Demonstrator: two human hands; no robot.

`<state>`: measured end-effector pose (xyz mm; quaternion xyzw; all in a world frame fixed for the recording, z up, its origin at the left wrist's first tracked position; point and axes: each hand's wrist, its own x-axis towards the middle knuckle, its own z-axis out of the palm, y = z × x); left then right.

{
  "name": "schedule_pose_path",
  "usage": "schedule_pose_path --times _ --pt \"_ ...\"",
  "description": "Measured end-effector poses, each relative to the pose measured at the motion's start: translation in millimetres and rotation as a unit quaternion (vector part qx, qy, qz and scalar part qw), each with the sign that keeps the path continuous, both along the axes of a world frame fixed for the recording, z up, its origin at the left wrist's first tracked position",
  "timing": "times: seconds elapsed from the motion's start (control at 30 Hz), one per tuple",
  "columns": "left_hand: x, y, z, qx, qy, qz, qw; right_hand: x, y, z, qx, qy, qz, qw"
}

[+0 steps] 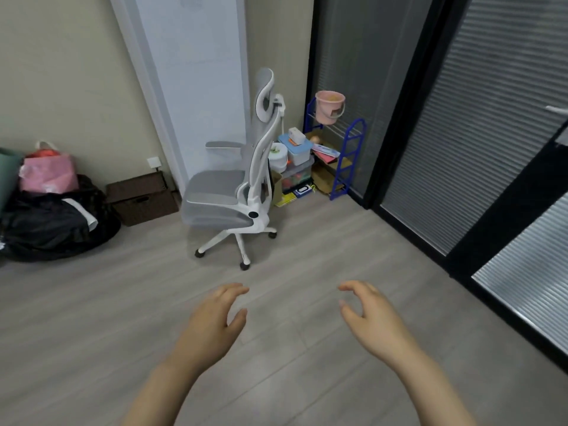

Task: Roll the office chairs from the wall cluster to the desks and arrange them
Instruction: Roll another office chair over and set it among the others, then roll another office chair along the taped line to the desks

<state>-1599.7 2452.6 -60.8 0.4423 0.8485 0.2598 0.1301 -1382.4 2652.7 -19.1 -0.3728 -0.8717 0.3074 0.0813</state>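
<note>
Both hands reach forward at the bottom of the frame, the left hand [215,321] and the right hand [368,318] loosely spread, fingers relaxed, grasping nothing. Ahead, at the centre of the frame, stands the white-framed office chair with grey mesh seat and headrest [236,186], parked against the wall beside the pale door panel [190,72], its castors on the grey wood-look floor [307,348]. It stands well apart from the hands. They look held out ready to take the backrest. To the chair's right, a blue wire rack [349,158] carries a pink plastic bucket [329,106], tucked into the corner out of the way.
</note>
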Motion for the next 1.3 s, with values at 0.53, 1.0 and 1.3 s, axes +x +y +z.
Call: schedule_pose_path --times 0.53,1.0,1.3 --pt "-271.5 320.8 -11.2 0.051 -0.012 0.037 0.998 -278.4 324.9 2.6 0.018 0.022 0.031 0.999" --pt "-480.5 557.2 40.7 0.18 0.005 0.145 0.973 -525.9 573.2 43.2 0.046 0.052 0.137 0.988" --pt "-518.9 641.6 44.4 0.298 -0.053 0.273 0.913 -715.6 702.9 73.5 0.062 0.09 0.314 0.943"
